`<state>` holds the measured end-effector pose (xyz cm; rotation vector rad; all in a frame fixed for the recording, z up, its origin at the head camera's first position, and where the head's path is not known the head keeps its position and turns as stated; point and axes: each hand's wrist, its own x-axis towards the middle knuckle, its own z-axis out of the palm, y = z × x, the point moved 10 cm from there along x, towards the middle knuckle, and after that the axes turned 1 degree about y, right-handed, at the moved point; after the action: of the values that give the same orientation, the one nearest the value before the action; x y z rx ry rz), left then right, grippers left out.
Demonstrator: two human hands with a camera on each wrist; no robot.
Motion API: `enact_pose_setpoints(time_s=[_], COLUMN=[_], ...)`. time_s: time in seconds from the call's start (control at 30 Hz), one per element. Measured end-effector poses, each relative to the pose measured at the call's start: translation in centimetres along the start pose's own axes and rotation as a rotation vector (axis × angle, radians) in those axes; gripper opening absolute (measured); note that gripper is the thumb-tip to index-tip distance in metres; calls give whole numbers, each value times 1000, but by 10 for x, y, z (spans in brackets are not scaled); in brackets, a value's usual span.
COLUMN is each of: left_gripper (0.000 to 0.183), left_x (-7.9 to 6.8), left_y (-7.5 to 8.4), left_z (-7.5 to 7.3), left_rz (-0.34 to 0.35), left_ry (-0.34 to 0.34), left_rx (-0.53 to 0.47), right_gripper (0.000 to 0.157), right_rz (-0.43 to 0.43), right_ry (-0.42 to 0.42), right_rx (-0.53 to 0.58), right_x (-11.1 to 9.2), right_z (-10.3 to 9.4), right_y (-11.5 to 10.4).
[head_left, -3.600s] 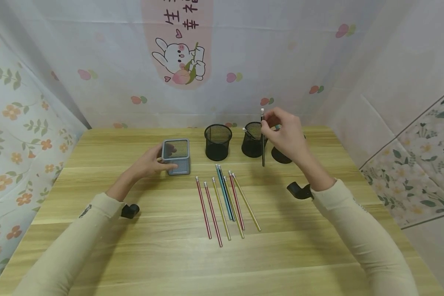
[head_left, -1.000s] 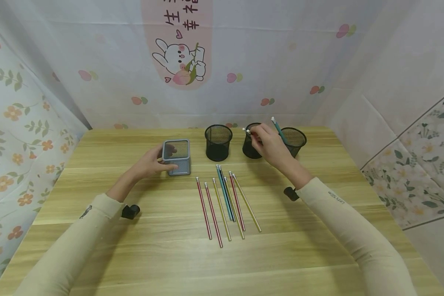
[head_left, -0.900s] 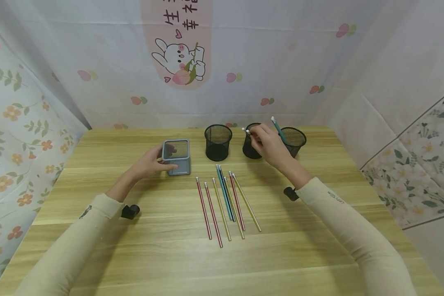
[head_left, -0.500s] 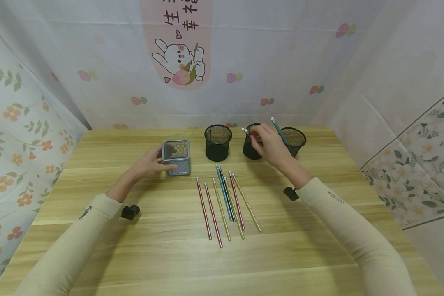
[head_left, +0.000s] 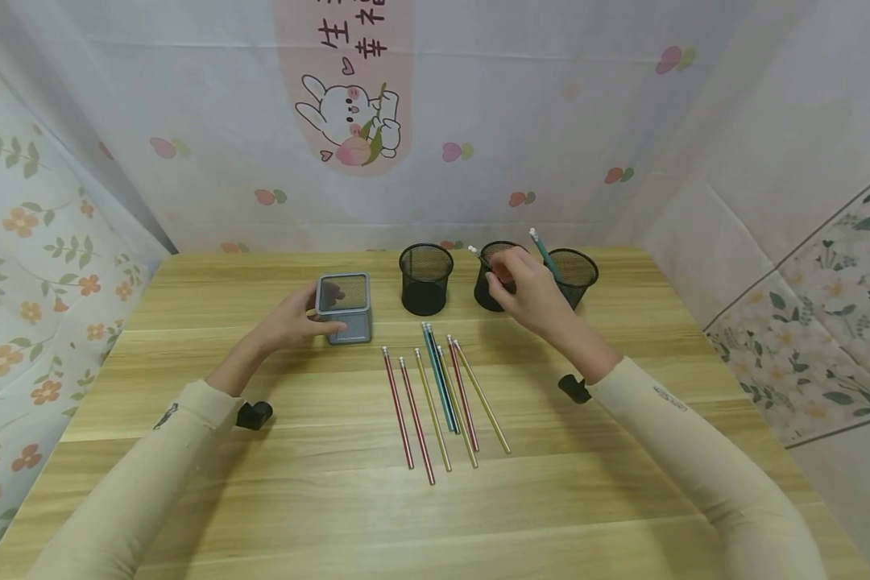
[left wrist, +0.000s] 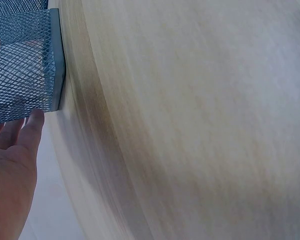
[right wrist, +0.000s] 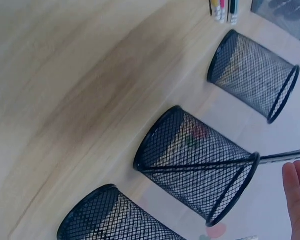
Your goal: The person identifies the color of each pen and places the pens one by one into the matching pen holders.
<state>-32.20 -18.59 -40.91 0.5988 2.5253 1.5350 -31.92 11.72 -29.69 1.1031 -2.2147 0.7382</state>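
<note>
My left hand (head_left: 295, 316) holds a grey square mesh pen holder (head_left: 348, 326) at the table's left, thumb on its front and fingers around its side. My right hand (head_left: 528, 290) hovers at the rim of a round black mesh pen cup (head_left: 484, 296). Black pencils (head_left: 476, 253) with white eraser ends lean out of that cup. In the right wrist view, the right fingers (right wrist: 296, 187) are beside the pencil end (right wrist: 285, 156), with nothing visibly gripped. A row of red, yellow, teal and black pencils (head_left: 420, 427) lies on the table.
Another round black mesh cup (head_left: 424, 294) stands between the grey holder and the pencil cup. To the right, a third black cup (head_left: 578, 278) holds a teal pencil (head_left: 544, 253). Patterned cloth (head_left: 478, 97) hangs behind the wooden table (head_left: 304, 499).
My right hand carried a black pencil into the middle-right cup, then let it go and drew slightly back to the right. The left hand stays on the grey holder.
</note>
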Motion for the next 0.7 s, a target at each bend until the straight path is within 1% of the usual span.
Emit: enact_pose_setpoints(time_s=[0.1,0.2,0.27,0.37,0.5,0.6,0.7], left_gripper=[64,61,61,63,62,60,60], left_x=[-3,-7,-8,-9,-9,-9,-8], left_y=[10,23,28,30,32,33,32], left_z=[0,1,1,2,2,1,1], left_rz=[-1,-9,-7,-1,-10,-20,-13], left_ry=[-6,-11,-17,-23,-15,-8,-11], left_rx=[-11,-19,-16,-11,-9,-4,-7], right_gripper=[14,13,13,13,12,10,9], right_rz=[14,48,75,118,158,179,211], right_ry=[-6,-18,-34,-71,-139,-191,-248], right_rx=[22,39,47,53,34,20,21], right_x=[-1,-3,-5,-8,-14,-18,-22], right_z=[1,3,5,11,19,26,33], right_y=[-3,-2,-1,2,2,0,-1])
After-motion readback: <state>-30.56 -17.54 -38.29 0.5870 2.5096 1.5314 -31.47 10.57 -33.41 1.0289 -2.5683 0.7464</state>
